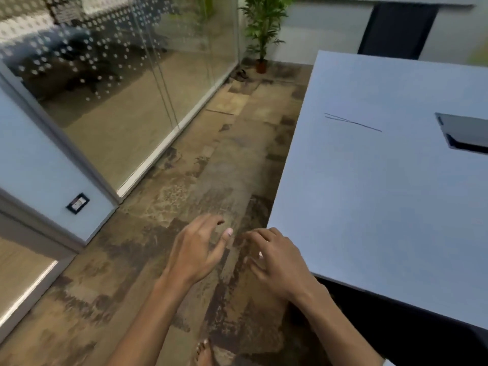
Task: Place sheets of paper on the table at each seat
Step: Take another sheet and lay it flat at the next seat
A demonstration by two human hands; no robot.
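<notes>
Both hands empty, fingers loosely spread: left hand (196, 250) off the table (383, 194) corner, right hand (277, 262) at it. Sheets, I think, lie (351, 138) far along the tabletop, blurred.

The table (383, 194) is a plain pale blue-grey with a thin dark line across it and a black panel (464, 134) set in. The carpet (211, 180) is mottled tan and dark brown. The glass wall (111, 75) carries rows of white dots. The plant (264, 25) is green in a reddish-brown pot (261, 66).
</notes>
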